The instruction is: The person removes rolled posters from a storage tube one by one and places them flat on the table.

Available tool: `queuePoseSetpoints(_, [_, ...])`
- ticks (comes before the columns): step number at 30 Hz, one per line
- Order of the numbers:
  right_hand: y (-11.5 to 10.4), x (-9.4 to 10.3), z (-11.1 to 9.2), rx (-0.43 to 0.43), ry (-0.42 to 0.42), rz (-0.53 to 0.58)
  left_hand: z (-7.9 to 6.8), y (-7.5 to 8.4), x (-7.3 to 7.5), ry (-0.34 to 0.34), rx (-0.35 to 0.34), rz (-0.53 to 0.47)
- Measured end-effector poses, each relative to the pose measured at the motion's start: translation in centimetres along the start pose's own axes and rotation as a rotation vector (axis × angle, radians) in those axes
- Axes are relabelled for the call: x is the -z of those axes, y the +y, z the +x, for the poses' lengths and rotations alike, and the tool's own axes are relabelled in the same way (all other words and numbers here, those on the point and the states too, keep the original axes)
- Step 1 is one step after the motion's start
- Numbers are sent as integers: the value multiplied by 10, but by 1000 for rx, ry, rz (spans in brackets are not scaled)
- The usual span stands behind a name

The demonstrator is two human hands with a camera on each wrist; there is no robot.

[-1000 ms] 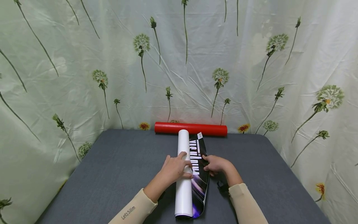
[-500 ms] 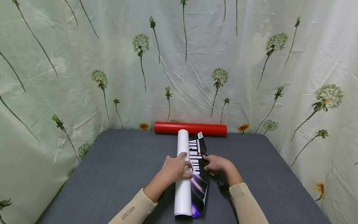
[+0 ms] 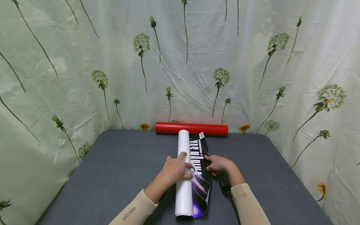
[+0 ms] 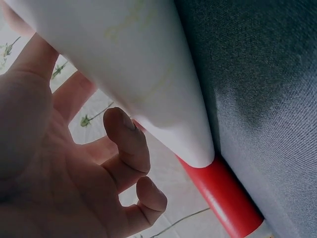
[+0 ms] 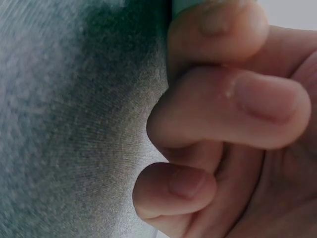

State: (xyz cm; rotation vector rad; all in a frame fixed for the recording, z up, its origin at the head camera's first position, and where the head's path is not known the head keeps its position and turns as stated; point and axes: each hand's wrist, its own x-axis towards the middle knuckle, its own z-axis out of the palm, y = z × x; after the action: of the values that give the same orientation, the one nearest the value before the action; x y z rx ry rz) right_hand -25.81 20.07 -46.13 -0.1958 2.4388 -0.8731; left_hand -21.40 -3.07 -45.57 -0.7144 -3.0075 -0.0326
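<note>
A white-backed poster (image 3: 184, 200) lies partly rolled up, lengthwise away from me, on the dark grey table. Its unrolled strip on the right shows a black and purple print with white lettering. My left hand (image 3: 175, 168) rests across the roll with fingers spread; in the left wrist view two fingers (image 4: 131, 144) bend loosely beside the roll, off its surface. At the strip's right edge, my right hand (image 3: 220, 165) pinches the sheet between thumb and forefinger. The right wrist view shows its other fingers (image 5: 228, 106) curled close over the table.
A red tube (image 3: 192, 128) lies crosswise at the table's far edge, just behind the roll's far end. The grey table (image 3: 126, 162) stretches out on both sides. A curtain (image 3: 118, 47) printed with dandelions hangs around the back and sides.
My right hand has shifted very slightly to the right with the poster's edge, and a little more of the printed side shows. The left hand stays nearly still on the roll.
</note>
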Motion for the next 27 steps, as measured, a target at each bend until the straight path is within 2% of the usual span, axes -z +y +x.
queuePoseSetpoints(9, [1, 1, 0, -1, -2, 2, 0, 0, 2, 6, 21, -41])
queuePoseSetpoints(19, [1, 2, 0, -4, -6, -1, 0, 0, 1, -8, 20, 7])
queuePoseSetpoints(27, [3, 3, -2, 1, -5, 12, 0, -1, 0, 21, 18, -3])
